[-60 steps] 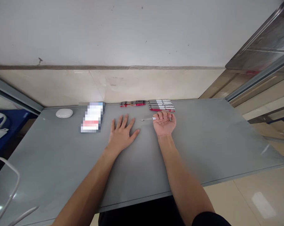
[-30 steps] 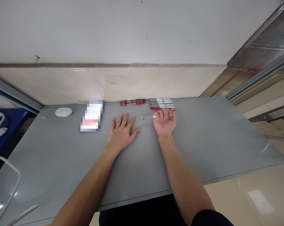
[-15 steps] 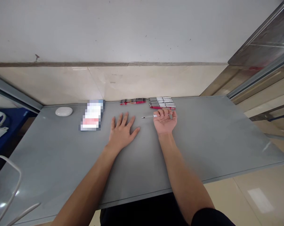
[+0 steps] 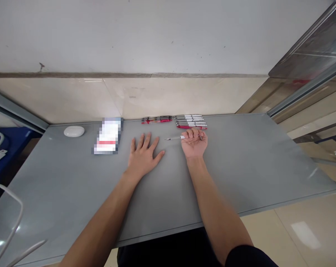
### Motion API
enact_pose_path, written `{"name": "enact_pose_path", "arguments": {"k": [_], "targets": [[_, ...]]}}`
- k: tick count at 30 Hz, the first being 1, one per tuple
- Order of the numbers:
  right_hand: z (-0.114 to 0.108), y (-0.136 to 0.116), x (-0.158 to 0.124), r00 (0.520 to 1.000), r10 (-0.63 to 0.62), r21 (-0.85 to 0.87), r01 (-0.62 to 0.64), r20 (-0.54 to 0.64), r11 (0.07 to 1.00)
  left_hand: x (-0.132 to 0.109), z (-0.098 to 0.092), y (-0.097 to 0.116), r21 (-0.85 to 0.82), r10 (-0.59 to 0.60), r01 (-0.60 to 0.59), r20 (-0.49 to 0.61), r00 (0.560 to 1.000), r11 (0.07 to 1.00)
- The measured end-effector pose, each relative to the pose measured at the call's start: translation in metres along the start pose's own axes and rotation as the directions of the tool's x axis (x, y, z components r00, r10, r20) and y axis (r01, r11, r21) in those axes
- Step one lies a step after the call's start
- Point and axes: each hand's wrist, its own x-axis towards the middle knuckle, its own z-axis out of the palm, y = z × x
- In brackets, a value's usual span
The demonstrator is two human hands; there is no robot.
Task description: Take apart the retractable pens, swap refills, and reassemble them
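Note:
My right hand point(image 4: 195, 144) is turned palm up with its fingers curled around a white pen point(image 4: 175, 138). The pen lies roughly level, its metal tip pointing left toward my other hand, and a thin point sticks out of that tip. My fingers cover its middle, and part of its rear end shows near the thumb. Flat on the grey table point(image 4: 162, 207), palm down with fingers spread, rests my left hand point(image 4: 142, 155), holding nothing. Just beyond my right hand is a row of several white pens point(image 4: 190, 119), with a red pen point(image 4: 192, 127) nearest to me.
Black and red pens point(image 4: 156, 119) lie along the wall, left of the white ones. A blurred-out phone point(image 4: 108, 136) and a white rounded case point(image 4: 74, 131) are farther left. A white cable point(image 4: 20, 207) crosses the lower left corner. The wall point(image 4: 168, 96) bounds the table's back.
The pen's tip now reaches slightly farther left, with a thin point showing beyond it. My right thumb has shifted at the pen's rear end. My left hand has stayed still on the table.

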Motion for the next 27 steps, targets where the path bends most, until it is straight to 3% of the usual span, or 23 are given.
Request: {"name": "enact_pose_path", "arguments": {"k": [5, 22, 27], "targets": [[0.0011, 0.0003, -0.0010, 1.000, -0.004, -0.018, 0.004, 0.017, 1.000, 0.0000, -0.0003, -0.0003, 0.006, 0.007, -0.007, -0.001, 1.000, 1.000], [-0.0012, 0.0004, 0.0016, 0.995, -0.093, -0.315, 0.101, 0.039, 0.944, 0.0005, 0.0044, -0.0022, -0.004, 0.024, -0.024, -0.042, 0.999, 1.000], [-0.0015, 0.0001, 0.0015, 0.995, -0.094, -0.273, 0.101, 0.039, 0.957, 0.0007, 0.0053, -0.0032, -0.009, 0.026, -0.027, -0.051, 0.998, 1.000]]}}
